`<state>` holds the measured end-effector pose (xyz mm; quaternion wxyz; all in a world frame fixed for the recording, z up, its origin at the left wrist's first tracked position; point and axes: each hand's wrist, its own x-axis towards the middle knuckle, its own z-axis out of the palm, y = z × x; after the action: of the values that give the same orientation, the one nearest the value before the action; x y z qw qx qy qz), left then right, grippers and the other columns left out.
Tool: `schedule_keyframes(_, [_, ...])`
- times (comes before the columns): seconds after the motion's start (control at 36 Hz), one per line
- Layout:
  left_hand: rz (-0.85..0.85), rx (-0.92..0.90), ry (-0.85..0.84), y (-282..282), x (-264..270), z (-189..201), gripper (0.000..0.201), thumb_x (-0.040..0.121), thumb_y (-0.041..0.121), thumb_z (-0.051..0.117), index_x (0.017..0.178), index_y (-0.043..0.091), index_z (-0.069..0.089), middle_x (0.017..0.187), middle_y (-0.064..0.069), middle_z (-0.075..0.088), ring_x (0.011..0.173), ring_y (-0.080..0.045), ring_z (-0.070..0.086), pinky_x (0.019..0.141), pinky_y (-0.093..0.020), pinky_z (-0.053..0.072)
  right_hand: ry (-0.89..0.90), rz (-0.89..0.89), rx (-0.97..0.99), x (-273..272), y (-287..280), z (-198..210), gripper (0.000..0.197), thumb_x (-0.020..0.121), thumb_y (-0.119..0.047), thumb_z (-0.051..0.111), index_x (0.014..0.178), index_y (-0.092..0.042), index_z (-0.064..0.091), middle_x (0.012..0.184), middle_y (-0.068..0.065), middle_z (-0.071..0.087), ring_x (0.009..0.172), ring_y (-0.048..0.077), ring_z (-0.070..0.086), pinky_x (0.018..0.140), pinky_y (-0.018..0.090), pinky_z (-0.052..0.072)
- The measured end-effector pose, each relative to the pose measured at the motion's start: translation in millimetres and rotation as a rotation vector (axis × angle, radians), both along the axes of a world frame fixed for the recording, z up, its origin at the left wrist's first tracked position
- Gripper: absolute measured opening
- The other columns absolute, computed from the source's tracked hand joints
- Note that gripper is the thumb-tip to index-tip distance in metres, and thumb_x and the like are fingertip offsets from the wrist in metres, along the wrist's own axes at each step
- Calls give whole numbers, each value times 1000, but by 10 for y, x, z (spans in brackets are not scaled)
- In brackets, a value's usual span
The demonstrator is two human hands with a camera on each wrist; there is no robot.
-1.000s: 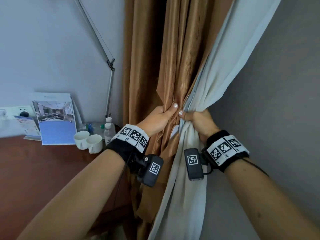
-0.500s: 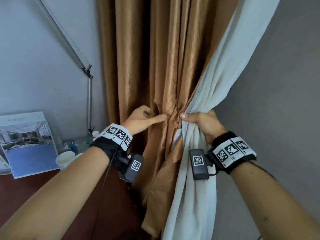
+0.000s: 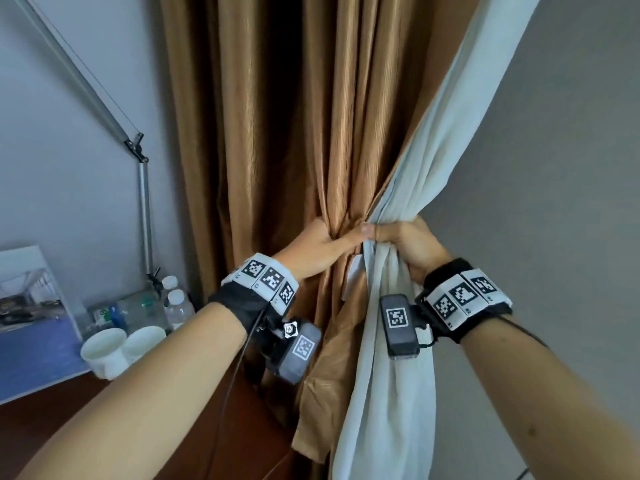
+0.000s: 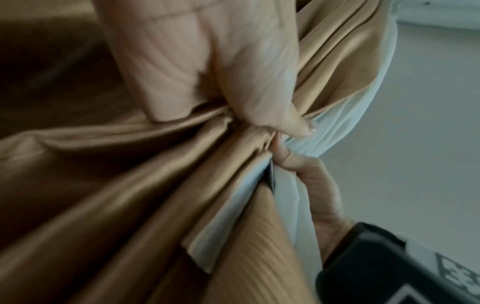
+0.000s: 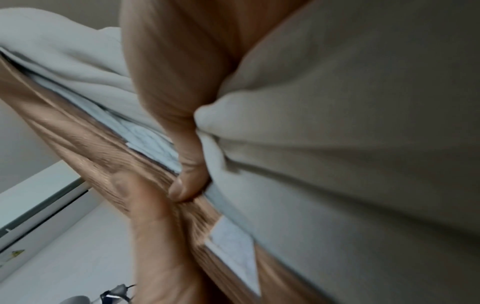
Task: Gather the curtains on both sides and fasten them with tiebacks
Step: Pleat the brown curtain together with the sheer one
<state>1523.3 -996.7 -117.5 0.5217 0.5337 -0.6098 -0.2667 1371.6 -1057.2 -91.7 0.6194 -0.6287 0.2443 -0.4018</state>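
Observation:
A brown curtain point(image 3: 277, 133) hangs in long folds, with a pale grey-white lining point(image 3: 450, 150) along its right edge. My left hand point(image 3: 322, 240) grips the brown folds at waist height, thumb lying across the pleats toward the right. Right beside it, my right hand point(image 3: 405, 237) holds the bunched white lining, fingers wrapped round it. The two thumbs nearly touch. In the left wrist view my left hand point(image 4: 228, 86) squeezes the brown curtain point(image 4: 116, 174) into a pinch point, and the right hand point(image 4: 311, 176) shows below it. In the right wrist view my right hand point(image 5: 182, 127) wraps the lining point(image 5: 350, 144). No tieback is visible.
A dark wooden desk point(image 3: 52, 427) stands at the left with two white cups point(image 3: 114, 348), water bottles point(image 3: 176, 303) and a propped brochure point(image 3: 27, 317). A metal lamp arm point(image 3: 104, 109) slants across the grey wall. A bare grey wall point(image 3: 554, 202) fills the right.
My left hand let go, reached left with fingers loose, then closed again on more brown folds and pulled them toward the right hand. The right hand kept its hold on the lining.

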Motion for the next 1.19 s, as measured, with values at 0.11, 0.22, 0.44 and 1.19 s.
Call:
schedule_keyframes(0.11, [-81, 7, 44, 54, -81, 14, 28, 87, 38, 65, 70, 16, 62, 71, -3, 58, 73, -4, 55, 79, -16, 44, 18, 21, -28, 37, 67, -3, 45, 58, 0, 73, 102, -2, 67, 89, 5, 74, 89, 21, 71, 80, 32, 57])
schedule_keyframes(0.22, [-159, 78, 92, 48, -109, 4, 15, 88, 20, 70, 79, 32, 68, 84, 17, 67, 89, 4, 62, 91, -19, 45, 69, 49, -13, -11, 46, 61, 44, 61, -2, 74, 104, 2, 67, 95, 12, 73, 91, 25, 71, 74, 31, 57])
schedule_keyframes(0.44, [-203, 92, 318, -13, -156, -271, 33, 85, 20, 74, 114, 31, 63, 116, 12, 68, 118, -1, 58, 100, -17, 42, 99, -44, 74, -59, 30, 117, 45, 68, 5, 74, 112, 8, 64, 103, 23, 70, 92, 34, 70, 72, 38, 59])
schedule_keyframes(1.19, [-239, 118, 391, -189, 243, 397, 95, 22, 61, 91, 104, 21, 64, 96, 7, 76, 96, -6, 70, 81, -20, 53, 221, 162, 150, 96, -208, 127, 59, 64, -3, 71, 122, -1, 60, 108, 20, 70, 101, 34, 68, 85, 42, 55])
